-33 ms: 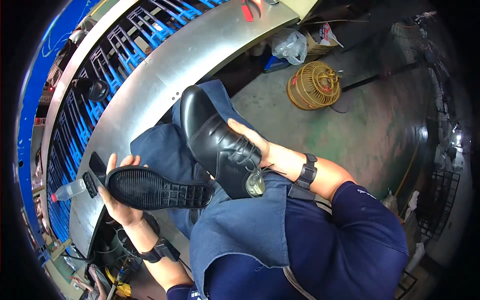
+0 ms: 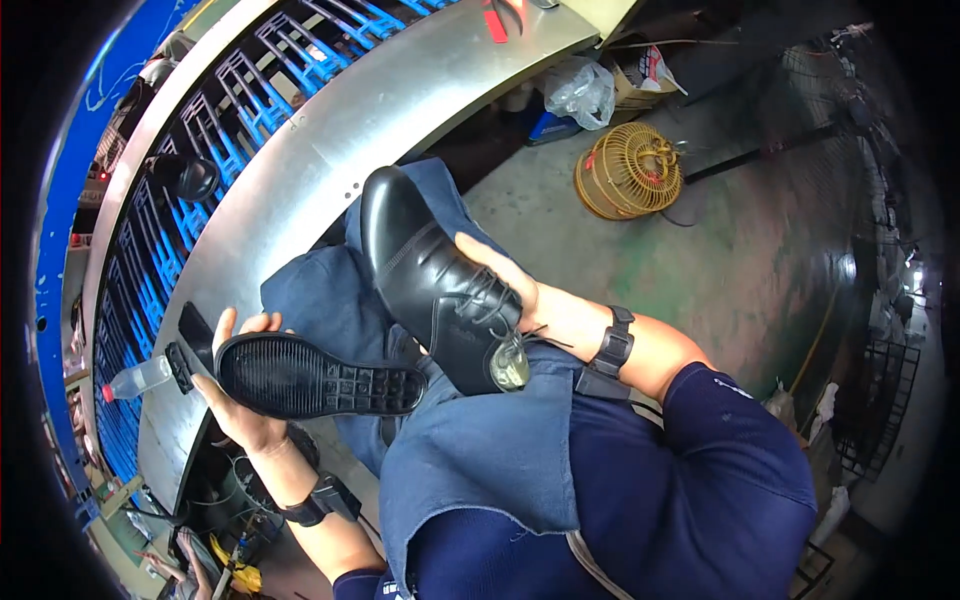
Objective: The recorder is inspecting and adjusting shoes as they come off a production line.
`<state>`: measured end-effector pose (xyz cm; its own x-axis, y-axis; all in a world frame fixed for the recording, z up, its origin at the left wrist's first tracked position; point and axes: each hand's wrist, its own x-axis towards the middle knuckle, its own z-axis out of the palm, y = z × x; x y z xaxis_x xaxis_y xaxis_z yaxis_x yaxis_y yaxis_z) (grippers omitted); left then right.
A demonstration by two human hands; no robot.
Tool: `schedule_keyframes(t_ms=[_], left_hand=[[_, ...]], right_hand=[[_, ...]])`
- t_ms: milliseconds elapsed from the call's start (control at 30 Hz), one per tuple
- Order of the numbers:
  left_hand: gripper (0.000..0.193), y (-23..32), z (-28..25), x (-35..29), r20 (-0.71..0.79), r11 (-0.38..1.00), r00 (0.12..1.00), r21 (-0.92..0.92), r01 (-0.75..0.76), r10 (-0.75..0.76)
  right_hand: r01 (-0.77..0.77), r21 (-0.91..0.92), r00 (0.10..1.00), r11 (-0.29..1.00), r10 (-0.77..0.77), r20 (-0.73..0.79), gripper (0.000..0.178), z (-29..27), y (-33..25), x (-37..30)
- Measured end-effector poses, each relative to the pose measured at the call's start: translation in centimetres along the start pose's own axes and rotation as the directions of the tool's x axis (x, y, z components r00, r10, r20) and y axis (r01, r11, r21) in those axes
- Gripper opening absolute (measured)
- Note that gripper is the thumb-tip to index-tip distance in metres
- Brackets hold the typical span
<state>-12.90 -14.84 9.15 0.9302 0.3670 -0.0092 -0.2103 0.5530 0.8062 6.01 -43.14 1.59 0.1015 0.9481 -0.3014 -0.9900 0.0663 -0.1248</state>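
Observation:
A black leather lace-up shoe lies over my lap on the blue apron, its toe pointing to the far side. My right hand is closed around the shoe's laced opening from the right, and a bit of clear plastic shows at the heel. On the left, my left hand grips a black ridged shoe sole, tread side up, its fingers behind the wide toe end. The sole's heel end comes close to the shoe's heel.
A curved metal bench runs along the left and far side, beside a rack with blue prongs. On the bench are a clear bottle with a red cap and a red-handled tool. A yellow wicker cage stands on the floor at right.

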Motion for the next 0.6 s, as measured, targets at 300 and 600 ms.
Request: schedule_keyframes(t_ms=[300, 600], left_hand=[[0.069, 0.8, 6.7, 1.2, -0.251, 0.999, 0.968, -0.031, -0.018, 0.010], [0.071, -0.3, 9.0, -2.1, -0.031, 0.987, 0.999, 0.156, -0.036, 0.041]], right_hand=[[-0.002, -0.628, 0.964, 0.778, 0.168, 0.205, 0.056, 6.8, 0.1, 0.4], [0.158, -0.878, 0.945, 0.452, 0.189, 0.267, 0.076, 10.5, 1.8, -1.1]])
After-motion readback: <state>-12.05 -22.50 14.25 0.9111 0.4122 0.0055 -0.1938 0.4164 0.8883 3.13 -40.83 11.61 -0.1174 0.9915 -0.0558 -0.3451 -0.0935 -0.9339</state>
